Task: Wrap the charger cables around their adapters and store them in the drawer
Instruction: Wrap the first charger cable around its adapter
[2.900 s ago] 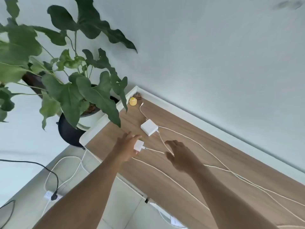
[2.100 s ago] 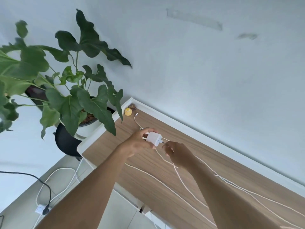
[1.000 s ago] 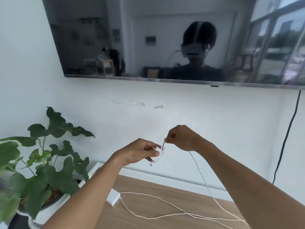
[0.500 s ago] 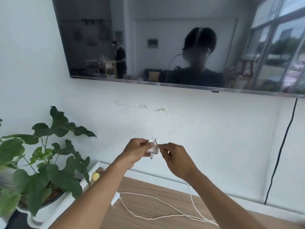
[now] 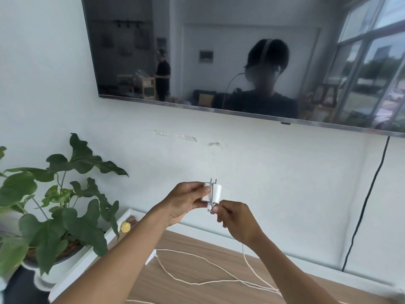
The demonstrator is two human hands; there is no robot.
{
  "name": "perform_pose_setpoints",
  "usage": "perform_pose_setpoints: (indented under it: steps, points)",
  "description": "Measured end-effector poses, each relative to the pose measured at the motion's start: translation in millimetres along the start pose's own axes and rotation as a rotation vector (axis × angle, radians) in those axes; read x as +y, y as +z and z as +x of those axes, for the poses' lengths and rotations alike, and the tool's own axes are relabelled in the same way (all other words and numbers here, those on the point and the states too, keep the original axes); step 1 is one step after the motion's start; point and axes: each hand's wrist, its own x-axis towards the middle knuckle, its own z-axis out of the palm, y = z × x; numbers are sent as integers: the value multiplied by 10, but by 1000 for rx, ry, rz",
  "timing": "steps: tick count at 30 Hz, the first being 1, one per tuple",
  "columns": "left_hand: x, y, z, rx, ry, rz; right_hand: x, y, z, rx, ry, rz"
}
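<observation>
"Head view: where is the small white adapter (image 5: 214, 192), and why up there?"

"It is raised in front of the wall (image 5: 285, 172), above the wooden surface (image 5: 197, 291), prongs up. The left hand (image 5: 186, 200) has its grip closed round the body, thumb across the face. I judge that steadies it as a spool."

"And the cable (image 5: 243, 255)?"

"One strand runs lengthwise over the adapter. The right hand (image 5: 235, 218) pinches it just under the adapter, grip narrow on it. The rest hangs to the surface, so slack can feed upward."

"So wrapping is barely begun?"

"I'd say so. A second adapter (image 5: 150, 257) lies on the surface, half hidden by the left forearm, with loose cord (image 5: 206, 282) beside it. No drawer is in view. Beyond are a potted plant (image 5: 65, 216) at left and a wall television (image 5: 219, 62) above."
</observation>
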Motion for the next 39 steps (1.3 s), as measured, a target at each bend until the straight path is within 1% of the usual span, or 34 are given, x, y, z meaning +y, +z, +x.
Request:
perform_pose_setpoints:
  steps: [5, 9, 14, 19, 21, 24, 27, 31, 36, 39]
  points:
    - [40, -52, -138, -129, -5, 182, 41, -218, 106, -86, 18, -269]
    - [50, -62, -234, -160, -7, 338, -127, -413, 256, -150, 33, -379]
    - [11, -156, -271, -98, -55, 475, -392, -535, 421, -189, 65, -463]
    - [30, -150, -283, -42, -78, 588, -601, -398, 435, -175, 44, -559]
    - [40, -143, -285, 8, -76, 600, -628, -365, 409, -161, 53, -563]
    - [40, -145, -279, 103, -79, 581, -672, -298, 317, -142, 26, -557]
    - [13, -130, -249, 160, -81, 529, -700, -185, 211, -129, -71, -632]
    - [3, -79, -206, 241, -102, 261, -661, -77, 87, -76, -151, -606]
    - [47, -12, -172, 337, -151, -97, -540, 35, -74, 134, -181, -481]
    - [91, 38, -143, 364, -150, -229, -446, 151, -159, 212, -201, -404]
